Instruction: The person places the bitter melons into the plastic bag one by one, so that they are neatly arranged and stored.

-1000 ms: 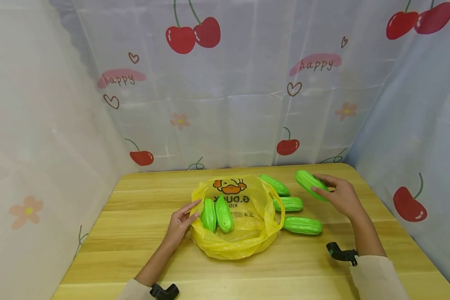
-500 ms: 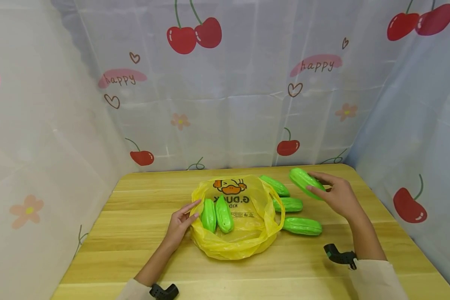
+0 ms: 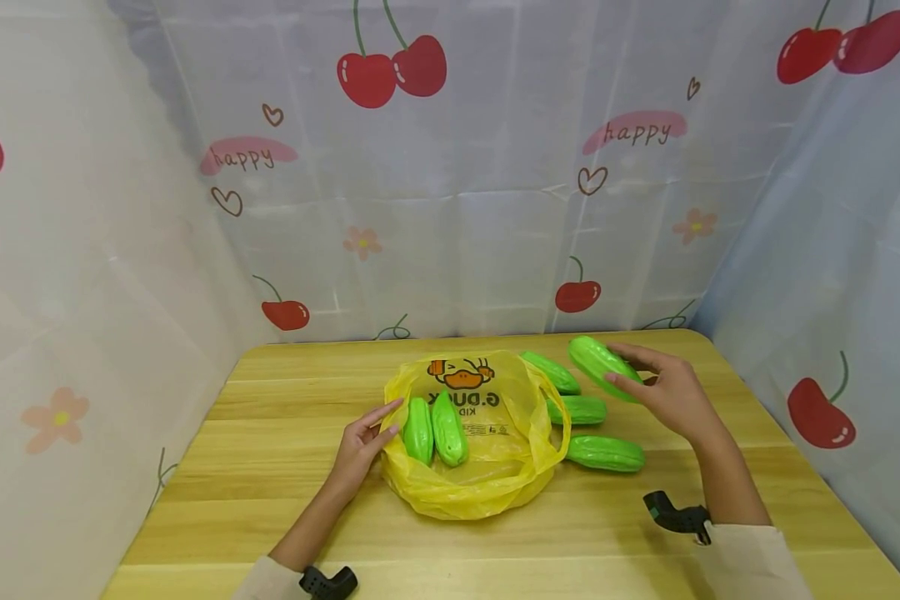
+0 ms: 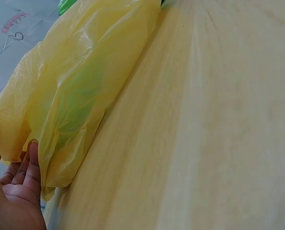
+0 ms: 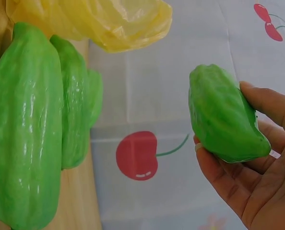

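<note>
My right hand (image 3: 671, 392) holds a lumpy green bitter melon (image 3: 598, 365) above the table, thumb on one side and fingers on the other. In the right wrist view the same bitter melon (image 5: 224, 115) sits in the fingers, its stubby end towards the palm. A yellow plastic bag (image 3: 465, 500) with a duck print stands with its mouth spread. Two bitter melons (image 3: 448, 429) lie inside it. At the bag's left rim, my left hand (image 3: 358, 450) grips the plastic between thumb and fingers; in the left wrist view a green shape shows through the bag (image 4: 85, 52).
Right of the bag, several more bitter melons lie on the wooden table (image 3: 270, 467): one at the back (image 3: 551, 372), one in the middle (image 3: 581, 409) partly behind the bag's handle, one in front (image 3: 606, 453). A cherry-print curtain (image 3: 450, 200) encloses the back and sides.
My right hand has moved left with the bitter melon, bringing it nearer the bag. The left hand and the bag have stayed in place.
</note>
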The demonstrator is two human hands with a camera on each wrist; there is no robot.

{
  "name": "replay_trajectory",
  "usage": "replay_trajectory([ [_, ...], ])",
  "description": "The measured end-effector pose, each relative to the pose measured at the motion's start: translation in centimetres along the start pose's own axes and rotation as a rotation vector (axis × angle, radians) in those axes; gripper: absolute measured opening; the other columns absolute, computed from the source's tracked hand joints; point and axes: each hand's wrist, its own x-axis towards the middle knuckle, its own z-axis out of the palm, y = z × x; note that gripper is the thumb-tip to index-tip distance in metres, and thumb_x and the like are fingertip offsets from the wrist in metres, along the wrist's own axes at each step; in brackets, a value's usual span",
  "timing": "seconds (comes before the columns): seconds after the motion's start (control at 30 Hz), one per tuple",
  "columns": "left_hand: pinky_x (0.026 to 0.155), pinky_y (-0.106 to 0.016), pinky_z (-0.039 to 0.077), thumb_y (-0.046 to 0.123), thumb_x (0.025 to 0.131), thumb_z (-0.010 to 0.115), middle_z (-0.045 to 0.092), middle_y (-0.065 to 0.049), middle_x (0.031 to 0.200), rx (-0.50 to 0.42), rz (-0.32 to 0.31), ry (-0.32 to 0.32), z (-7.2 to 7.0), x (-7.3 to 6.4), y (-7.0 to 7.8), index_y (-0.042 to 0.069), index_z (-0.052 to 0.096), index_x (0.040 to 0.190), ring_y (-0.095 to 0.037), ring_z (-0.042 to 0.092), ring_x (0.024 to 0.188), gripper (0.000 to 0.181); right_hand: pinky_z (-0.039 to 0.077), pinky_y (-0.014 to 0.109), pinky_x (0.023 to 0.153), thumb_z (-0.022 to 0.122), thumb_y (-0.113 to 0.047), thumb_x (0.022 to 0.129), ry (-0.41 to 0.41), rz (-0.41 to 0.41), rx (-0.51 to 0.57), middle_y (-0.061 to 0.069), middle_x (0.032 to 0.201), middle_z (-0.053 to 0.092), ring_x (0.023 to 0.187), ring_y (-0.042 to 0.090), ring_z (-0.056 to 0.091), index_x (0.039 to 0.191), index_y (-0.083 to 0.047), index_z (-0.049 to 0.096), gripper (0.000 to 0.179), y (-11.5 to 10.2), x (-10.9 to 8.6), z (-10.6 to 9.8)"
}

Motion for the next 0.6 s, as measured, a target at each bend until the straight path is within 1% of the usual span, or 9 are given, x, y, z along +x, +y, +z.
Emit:
replay_trajectory([
  [0.2, 0.100, -0.022, 0.049, 0.007, 0.101, 0.062, 0.048, -0.025, 0.149, -0.002, -0.003, 0.000, 0.0, 0.0, 0.0, -0.006, 0.052, 0.144, -0.019, 0.049, 0.137, 0.046, 0.053, 0.018, 0.077, 0.071, -0.031, 0.097, -0.002, -0.021, 0.010, 0.017, 0.137, 0.063, 0.110, 0.033, 0.064, 0.142, -0.009, 0.060, 0.052, -0.6, -0.1, -0.1],
  [0.27, 0.100, -0.022, 0.049, 0.007, 0.101, 0.061, 0.048, -0.025, 0.149, -0.004, -0.003, 0.000, 0.0, 0.0, 0.0, -0.006, 0.052, 0.144, -0.022, 0.047, 0.138, 0.046, 0.053, 0.018, 0.077, 0.071, -0.031, 0.097, -0.005, -0.027, 0.014, 0.017, 0.137, 0.063, 0.110, 0.033, 0.065, 0.142, -0.009, 0.060, 0.052, -0.9, -0.2, -0.1],
  [0.4, 0.102, -0.022, 0.048, 0.005, 0.102, 0.060, 0.047, -0.027, 0.149, -0.003, 0.000, -0.001, 0.0, 0.1, -0.1, -0.007, 0.052, 0.144, -0.031, 0.043, 0.141, 0.045, 0.054, 0.020, 0.076, 0.072, -0.031, 0.097, -0.012, -0.036, 0.020, 0.016, 0.137, 0.063, 0.109, 0.033, 0.065, 0.142, -0.009, 0.061, 0.051, -1.7, -0.2, 0.0],
  [0.47, 0.102, -0.022, 0.047, 0.005, 0.101, 0.061, 0.047, -0.027, 0.149, -0.003, -0.002, 0.001, 0.0, 0.1, -0.1, -0.007, 0.052, 0.144, -0.034, 0.042, 0.141, 0.045, 0.054, 0.021, 0.076, 0.072, -0.030, 0.097, -0.014, -0.040, 0.018, 0.015, 0.137, 0.063, 0.108, 0.031, 0.065, 0.142, -0.010, 0.061, 0.051, -1.9, -0.2, 0.1],
  [0.6, 0.101, -0.022, 0.048, 0.007, 0.101, 0.063, 0.049, -0.024, 0.149, -0.011, -0.023, 0.010, 0.1, 0.0, 0.1, -0.007, 0.052, 0.143, -0.032, 0.043, 0.141, 0.046, 0.055, 0.022, 0.076, 0.072, -0.030, 0.096, -0.017, -0.047, 0.021, 0.014, 0.137, 0.064, 0.108, 0.030, 0.066, 0.142, -0.010, 0.061, 0.051, -2.3, -0.2, 0.4],
])
